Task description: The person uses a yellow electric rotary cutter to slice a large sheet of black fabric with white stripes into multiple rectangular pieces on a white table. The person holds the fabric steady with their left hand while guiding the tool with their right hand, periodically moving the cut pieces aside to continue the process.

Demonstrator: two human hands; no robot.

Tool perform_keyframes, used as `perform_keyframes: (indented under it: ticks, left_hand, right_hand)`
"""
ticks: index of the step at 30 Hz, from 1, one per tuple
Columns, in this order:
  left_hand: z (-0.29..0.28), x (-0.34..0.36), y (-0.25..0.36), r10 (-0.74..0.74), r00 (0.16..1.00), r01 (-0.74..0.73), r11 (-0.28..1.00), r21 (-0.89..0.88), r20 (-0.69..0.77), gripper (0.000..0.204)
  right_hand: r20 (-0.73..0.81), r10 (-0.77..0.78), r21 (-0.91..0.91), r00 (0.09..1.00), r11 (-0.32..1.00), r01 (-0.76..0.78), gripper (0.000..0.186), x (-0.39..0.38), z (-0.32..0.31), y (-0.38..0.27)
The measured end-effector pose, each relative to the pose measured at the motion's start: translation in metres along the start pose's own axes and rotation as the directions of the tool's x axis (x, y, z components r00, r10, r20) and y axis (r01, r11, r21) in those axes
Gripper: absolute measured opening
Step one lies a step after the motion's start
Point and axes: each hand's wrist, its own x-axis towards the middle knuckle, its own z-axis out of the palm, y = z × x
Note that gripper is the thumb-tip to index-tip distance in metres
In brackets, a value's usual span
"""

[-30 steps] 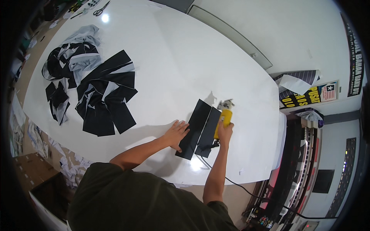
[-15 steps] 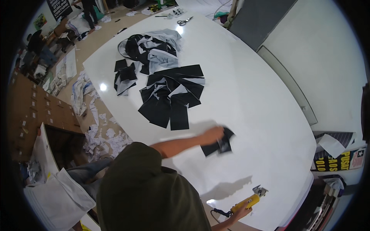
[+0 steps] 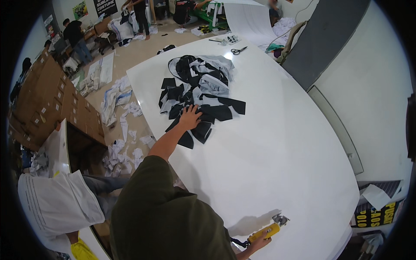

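Glossy white curved-edged table [image 3: 268, 160] fills the middle of the head view, with stacked brown cardboard cartons [image 3: 65, 104] and crumpled white scraps [image 3: 115, 156] on the floor at its left. Near the lower edge, the right hand [image 3: 259, 243] has its fingers wrapped around a yellow-bodied handheld cutting machine [image 3: 269, 230], its long axis slanting, metal head pointing up and to the right, dark cord end down and to the left; whether it touches the tabletop I cannot tell. Well apart from it, the left hand [image 3: 189, 117] lies palm down, fingers spread and unclenched, on flat black fabric panels [image 3: 216, 113] fanned just below a rumpled black-and-grey cloth heap [image 3: 203, 69]. Bold lettering marks a black-and-yellow poster [image 3: 377, 214] at right; the cartons' small pale labels are too tiny to read
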Motion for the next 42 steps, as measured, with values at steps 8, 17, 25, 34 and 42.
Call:
perform_keyframes:
  ticks: [8,17,25,34,42]
  left_hand:
    - [-0.081,0.050,-0.052,-0.082,0.973,0.051,0.988,0.146,0.216,0.052]
    - [-0.051,0.196,-0.048,-0.012,0.840,-0.102,0.978,-0.180,-0.542,0.065]
    - [-0.095,0.310,-0.039,-0.029,0.952,-0.072,0.947,-0.314,-0.303,0.027]
    - [-0.432,0.359,0.050,-0.109,0.661,-0.541,0.616,-0.573,-0.742,0.036]
    - [-0.642,0.226,0.222,0.425,0.633,-0.767,0.232,-0.598,-0.647,0.028]
  right_hand:
    - [-0.053,0.019,0.055,0.998,0.998,-0.016,0.054,0.006,0.053,0.008]
    - [-0.213,0.164,0.097,0.963,0.985,-0.146,0.060,-0.027,0.082,-0.049]
    - [-0.327,0.089,-0.124,0.941,0.983,-0.136,0.070,-0.013,0.067,-0.067]
    - [-0.337,0.031,-0.733,0.941,0.619,-0.283,0.083,0.025,0.010,-0.025]
    - [-0.434,-0.596,-0.710,0.676,0.688,0.150,0.056,0.233,-0.054,-0.004]
